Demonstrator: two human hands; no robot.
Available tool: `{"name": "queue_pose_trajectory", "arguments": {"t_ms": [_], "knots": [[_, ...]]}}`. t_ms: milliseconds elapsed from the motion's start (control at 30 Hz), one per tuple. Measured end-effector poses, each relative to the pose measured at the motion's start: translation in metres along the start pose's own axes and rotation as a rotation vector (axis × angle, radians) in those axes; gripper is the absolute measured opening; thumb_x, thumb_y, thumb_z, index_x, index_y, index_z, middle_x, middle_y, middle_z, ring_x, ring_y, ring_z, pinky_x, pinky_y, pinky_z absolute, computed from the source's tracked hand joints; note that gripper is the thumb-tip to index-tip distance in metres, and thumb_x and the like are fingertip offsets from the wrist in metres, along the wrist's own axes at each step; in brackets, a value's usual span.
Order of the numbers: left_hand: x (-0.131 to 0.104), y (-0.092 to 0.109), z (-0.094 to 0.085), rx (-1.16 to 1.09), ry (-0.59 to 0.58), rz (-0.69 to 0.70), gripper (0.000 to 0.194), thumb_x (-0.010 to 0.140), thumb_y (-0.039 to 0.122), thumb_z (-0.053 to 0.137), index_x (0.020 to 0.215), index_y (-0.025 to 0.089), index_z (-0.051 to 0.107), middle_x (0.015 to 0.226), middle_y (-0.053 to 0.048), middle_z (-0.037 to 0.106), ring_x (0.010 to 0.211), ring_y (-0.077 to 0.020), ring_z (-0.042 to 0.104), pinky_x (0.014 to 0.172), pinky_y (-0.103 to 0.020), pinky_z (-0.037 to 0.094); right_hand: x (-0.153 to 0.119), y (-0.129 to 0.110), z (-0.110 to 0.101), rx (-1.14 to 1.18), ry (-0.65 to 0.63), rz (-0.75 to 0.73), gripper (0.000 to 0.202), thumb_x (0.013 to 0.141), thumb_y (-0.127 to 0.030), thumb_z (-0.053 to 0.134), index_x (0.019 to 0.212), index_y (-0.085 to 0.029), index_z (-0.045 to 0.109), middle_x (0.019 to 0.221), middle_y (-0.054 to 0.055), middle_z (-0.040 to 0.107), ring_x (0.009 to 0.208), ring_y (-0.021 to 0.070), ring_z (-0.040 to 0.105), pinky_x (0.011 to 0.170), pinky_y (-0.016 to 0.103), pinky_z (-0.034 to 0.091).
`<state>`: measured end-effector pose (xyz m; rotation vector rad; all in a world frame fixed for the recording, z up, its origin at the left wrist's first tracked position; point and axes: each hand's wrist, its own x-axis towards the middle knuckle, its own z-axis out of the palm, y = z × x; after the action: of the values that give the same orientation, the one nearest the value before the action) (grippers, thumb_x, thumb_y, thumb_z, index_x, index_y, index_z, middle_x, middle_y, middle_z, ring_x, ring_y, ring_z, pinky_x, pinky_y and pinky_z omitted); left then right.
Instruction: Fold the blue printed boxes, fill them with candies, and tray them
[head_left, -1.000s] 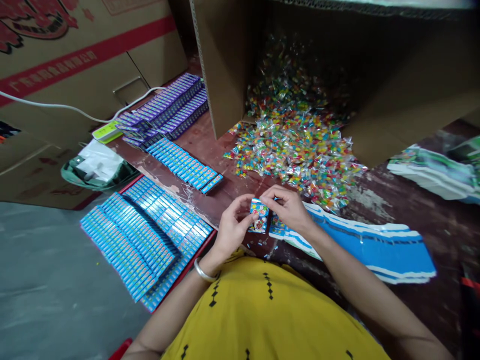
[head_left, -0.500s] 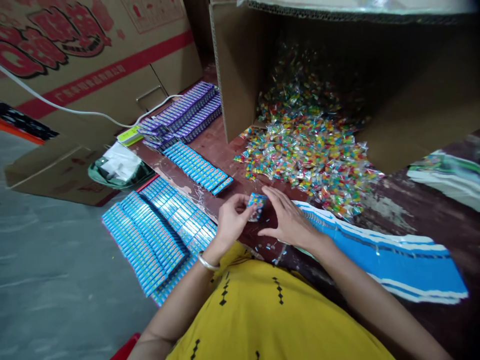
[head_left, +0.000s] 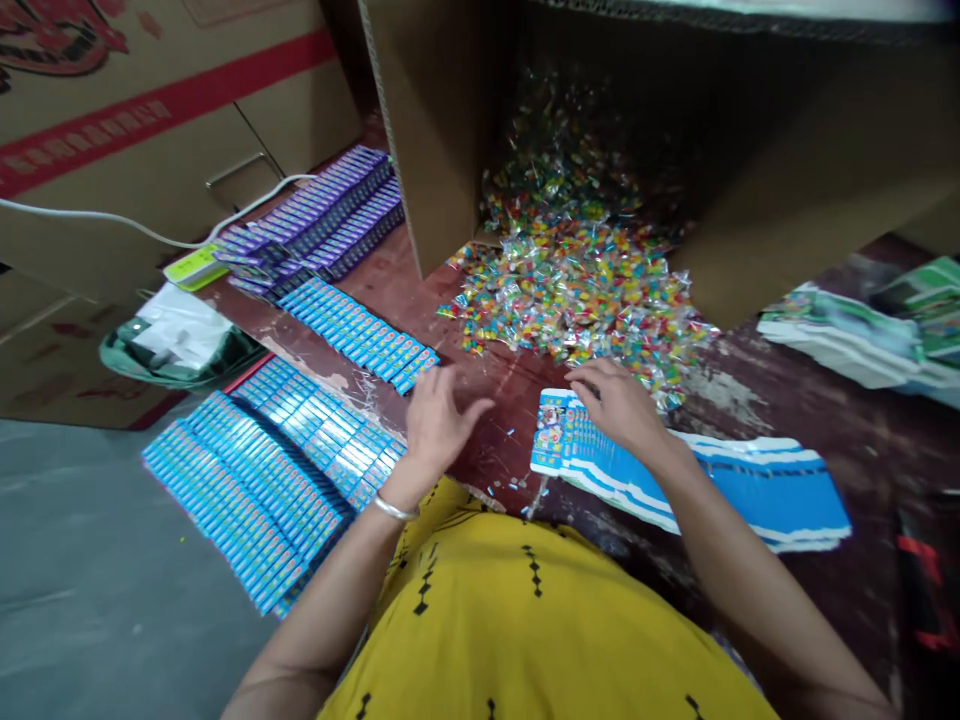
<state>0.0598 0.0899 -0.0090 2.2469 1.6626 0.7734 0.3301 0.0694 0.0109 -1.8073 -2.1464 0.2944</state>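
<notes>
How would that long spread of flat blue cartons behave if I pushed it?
The flat cartons would probably slide apart, as they lie overlapping with no band in sight. Each looks thin, so it may bend easily. Tipping seems unlikely, since they lie low on the table.

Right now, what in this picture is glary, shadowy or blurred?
Head view: white glare on the flat rows of small blue boxes, glints on clear-wrapped multicoloured candies; deep shadow inside the open brown cardboard box; the person's left hand slightly blurred.
</notes>
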Motion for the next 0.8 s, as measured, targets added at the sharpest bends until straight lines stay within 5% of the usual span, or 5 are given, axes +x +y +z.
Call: {"name": "queue_pose_trajectory", "arguments": {"t_ms": [100, 200, 500, 600, 800], "knots": [[-0.017, 0.033, 0.022, -0.076, -0.217, 0.143, 0.068, 0.068, 0.060, 0.073, 0.117, 0.018, 0.053, 0.101, -0.009, 0.057, 0.096, -0.0282, 0.051, 0.083, -0.040, 0.043, 0.004, 0.001, 0.007, -0.085, -0.074, -0.027, 0.026, 0.095, -0.028, 0.049, 0.101, -0.021, 0.073, 0.108, 0.009, 0.067, 0.104, 0.0270, 0.058, 0.095, 0.042, 0.045], [-0.026, 0.051, 0.039, -0.019, -0.285, 0.180, 0.078, 0.063, 0.054, 0.080, 0.123, 0.017, 0.049, 0.109, -0.010, 0.057, 0.102, -0.0294, 0.050, 0.087, -0.042, 0.043, 0.007, -0.003, 0.014, -0.128, -0.094, -0.084, 0.026, 0.095, -0.030, 0.051, 0.101, -0.022, 0.074, 0.113, 0.009, 0.065, 0.110, 0.0288, 0.054, 0.092, 0.042, 0.047], [-0.029, 0.053, 0.045, 0.046, -0.309, 0.130, 0.078, 0.063, 0.050, 0.081, 0.124, 0.014, 0.047, 0.111, -0.011, 0.059, 0.105, -0.0309, 0.052, 0.090, -0.044, 0.046, 0.002, -0.011, 0.006, -0.002, 0.001, -0.203, 0.020, 0.090, -0.029, 0.059, 0.104, -0.021, 0.072, 0.122, 0.010, 0.064, 0.119, 0.0307, 0.050, 0.100, 0.046, 0.043], [-0.030, 0.058, 0.040, -0.067, -0.319, 0.125, 0.072, 0.069, 0.048, 0.078, 0.125, 0.015, 0.049, 0.114, -0.012, 0.060, 0.108, -0.0302, 0.054, 0.095, -0.045, 0.045, 0.003, -0.019, 0.002, 0.242, 0.004, -0.022, 0.010, 0.088, -0.027, 0.061, 0.089, -0.021, 0.069, 0.089, 0.006, 0.070, 0.087, 0.0231, 0.063, 0.079, 0.038, 0.051], [-0.025, 0.067, 0.025, -0.398, -0.324, 0.014, 0.071, 0.078, 0.049, 0.069, 0.137, 0.015, 0.046, 0.128, -0.016, 0.059, 0.115, -0.0313, 0.057, 0.100, -0.046, 0.045, 0.006, -0.033, 0.006, 0.871, 0.059, 0.345, 0.019, 0.079, -0.037, 0.067, 0.077, -0.020, 0.060, 0.062, -0.002, 0.058, 0.050, 0.0117, 0.052, 0.045, 0.025, 0.042]]}}
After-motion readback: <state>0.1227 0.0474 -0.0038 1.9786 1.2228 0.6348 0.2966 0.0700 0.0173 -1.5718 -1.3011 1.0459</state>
